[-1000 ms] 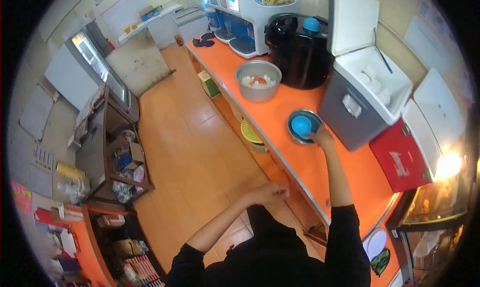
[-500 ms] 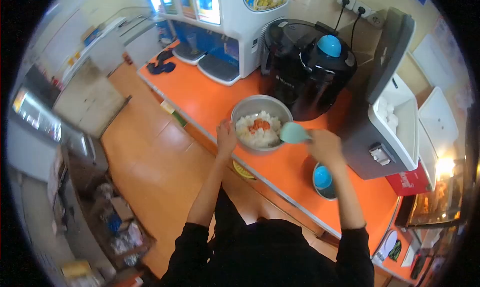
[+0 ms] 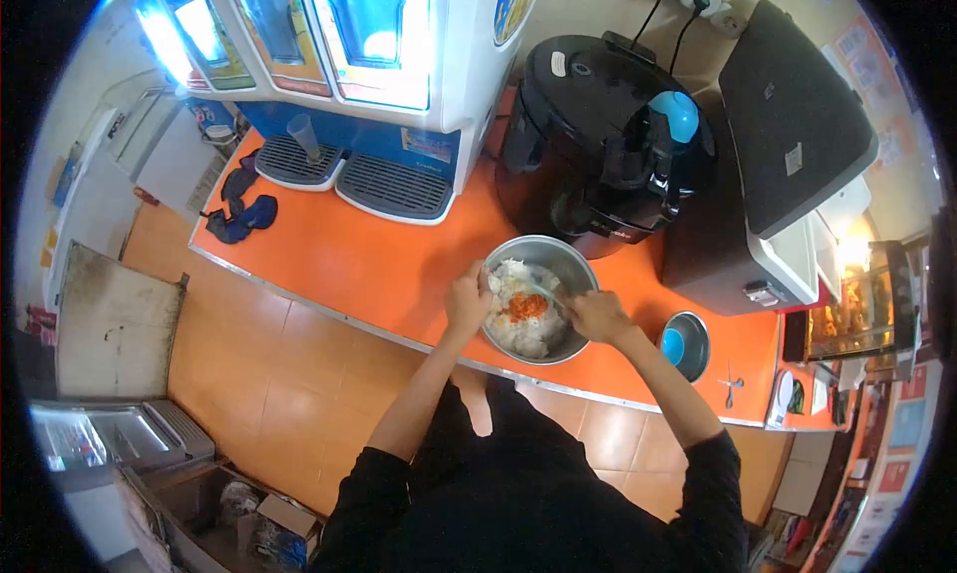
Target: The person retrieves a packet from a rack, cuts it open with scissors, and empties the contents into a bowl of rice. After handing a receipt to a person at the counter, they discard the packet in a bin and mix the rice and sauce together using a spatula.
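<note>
A metal bowl [image 3: 576,264] stands on the orange counter, holding white rice [image 3: 513,276] with a patch of red-orange paste [image 3: 526,307] on top. My left hand [image 3: 469,301] grips the bowl's left rim. In my right hand [image 3: 601,319], closed at the bowl's right side, is the handle of a pale green rice paddle [image 3: 546,293]. The paddle's blade reaches into the rice beside the paste and is partly hidden by it. To the right of that hand sits a smaller metal bowl [image 3: 695,326] with a blue cup [image 3: 673,346] inside.
Behind the bowl is a large black rice cooker [image 3: 588,84] with a blue bowl [image 3: 678,114] on it. A drink dispenser [image 3: 399,144] stands back left, a grey cooler box [image 3: 713,259] with raised lid at right. Scissors [image 3: 731,388] lie near the front edge; dark cloth [image 3: 244,214] lies far left.
My right hand has brought the paddle from the bowl's right rim down into the rice. My left hand stays at the left rim. The camera view has shifted.
</note>
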The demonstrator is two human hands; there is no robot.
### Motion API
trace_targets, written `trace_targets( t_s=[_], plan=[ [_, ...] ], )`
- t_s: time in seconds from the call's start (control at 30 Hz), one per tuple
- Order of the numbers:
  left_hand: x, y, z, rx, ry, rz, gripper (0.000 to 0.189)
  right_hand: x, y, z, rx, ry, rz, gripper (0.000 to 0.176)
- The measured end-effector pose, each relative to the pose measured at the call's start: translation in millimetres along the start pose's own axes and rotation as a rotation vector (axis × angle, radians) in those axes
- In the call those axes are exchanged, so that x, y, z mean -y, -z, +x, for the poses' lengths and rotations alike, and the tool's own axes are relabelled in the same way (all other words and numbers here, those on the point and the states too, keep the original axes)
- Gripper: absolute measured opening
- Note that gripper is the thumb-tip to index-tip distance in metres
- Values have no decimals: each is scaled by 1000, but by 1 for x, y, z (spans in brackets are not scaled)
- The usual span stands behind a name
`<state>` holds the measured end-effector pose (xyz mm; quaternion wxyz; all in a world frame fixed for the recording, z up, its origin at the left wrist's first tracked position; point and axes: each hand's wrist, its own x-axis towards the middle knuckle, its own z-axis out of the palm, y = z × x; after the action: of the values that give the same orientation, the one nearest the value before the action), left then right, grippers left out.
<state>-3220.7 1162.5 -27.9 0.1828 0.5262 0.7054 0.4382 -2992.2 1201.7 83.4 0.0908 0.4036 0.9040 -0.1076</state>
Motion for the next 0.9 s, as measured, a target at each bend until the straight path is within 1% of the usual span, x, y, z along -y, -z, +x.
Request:
trace_targets(
  t_s=[0.07, 0.1, 0.17, 0.23, 0.27, 0.3, 0.33, 0.4, 0.47, 0.5, 0.53, 0.57, 0.6, 0.67, 0.7, 0.73, 0.8, 0.83, 0.9],
  plan=[
    [0, 3, 9, 34, 15, -19, 22, 22, 22, -16, 152, -45, -59, 28],
    [-1, 5, 8, 36, 17, -25, 23, 29, 6, -19, 162, -19, -90, 29],
    [2, 5, 10, 56, 27, -39, 24, 44, -44, -13, 173, 24, -140, 33],
    [8, 2, 8, 79, 60, -63, 25, 56, -69, 25, 133, -149, -83, 30],
    [9, 3, 9, 91, 54, -50, 25, 62, -54, 43, 110, -228, -58, 28],
    [10, 5, 12, 96, 51, -37, 26, 50, -30, 42, 32, -196, 65, 24],
    [10, 7, 10, 110, 55, -23, 26, 48, -7, 32, 143, -238, 90, 25],
    [5, 7, 11, 73, 53, -82, 27, 43, 33, 20, 352, -329, 134, 25],
    [6, 2, 14, 70, 33, -101, 28, 72, 21, 22, 277, -348, 127, 24],
    [13, -3, 14, 78, 28, -91, 29, 72, -13, 31, 233, -400, 92, 25],
    [18, -5, 13, 84, 27, -78, 29, 79, -14, 36, 192, -447, 58, 26],
    [23, -5, 8, 106, 35, -72, 29, 69, -1, 33, 216, -456, 176, 27],
    [28, -6, 6, 127, 38, -67, 29, 64, -1, 19, 177, -485, 204, 28],
    [16, -7, 22, 114, 42, -71, 30, 43, 4, 1, 84, -517, 221, 29],
    [12, -4, 21, 119, 49, -65, 30, 42, -6, 9, 92, -591, 236, 30],
    [8, 0, 22, 128, 47, -54, 30, 44, -23, 22, 47, -584, 287, 30],
    [11, -2, 21, 105, -29, -84, 31, 48, -50, 43, -47, -569, 389, 30],
    [15, -4, 25, 88, -70, -98, 31, 55, -32, 38, -16, -472, 410, 30],
    [23, -12, 27, 77, -87, -31, 30, 79, -3, 19, 124, -406, 345, 31]
  ],
)
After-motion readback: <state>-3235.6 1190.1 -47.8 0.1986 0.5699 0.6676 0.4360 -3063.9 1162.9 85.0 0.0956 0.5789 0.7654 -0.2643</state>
